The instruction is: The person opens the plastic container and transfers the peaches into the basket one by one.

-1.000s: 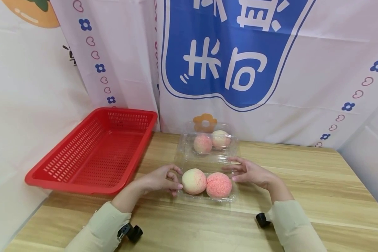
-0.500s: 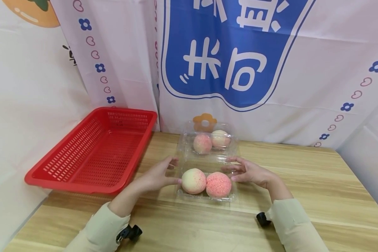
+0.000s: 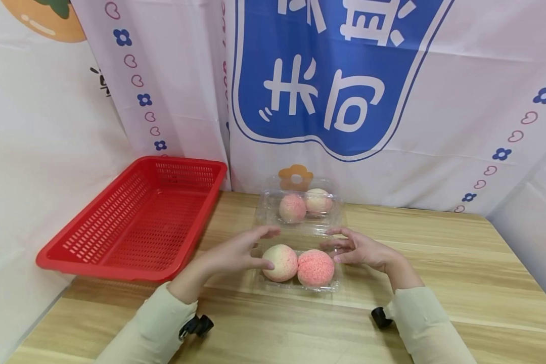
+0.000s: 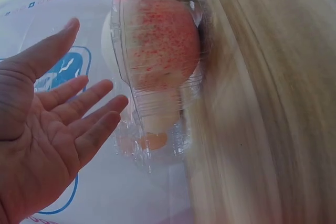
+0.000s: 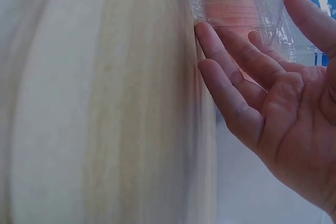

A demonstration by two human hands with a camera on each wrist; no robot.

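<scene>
A clear plastic clamshell box (image 3: 296, 236) lies open on the table. In its near half sit a cream peach with pink speckles (image 3: 279, 263) and a pink peach (image 3: 316, 268), side by side. Two more peaches, a pinkish one (image 3: 293, 208) and a cream one (image 3: 318, 201), are in the far half. My left hand (image 3: 238, 253) hovers at the near left peach, thumb in front of it and fingers spread; in the left wrist view the hand (image 4: 52, 124) holds nothing. At the box's right side, my right hand (image 3: 364, 248) has loosely bent fingers; its fingertips (image 5: 207, 35) appear to touch the plastic wall.
A red perforated plastic basket (image 3: 132, 222) stands left of the box, near my left forearm. Behind the box hangs a printed white cloth (image 3: 186, 101). Wooden tabletop (image 3: 437, 253) extends to the right and in front.
My left hand has opened its fingers and shifted right, from beside the near left peach to partly over it. My right hand, the box and the peaches stay in place.
</scene>
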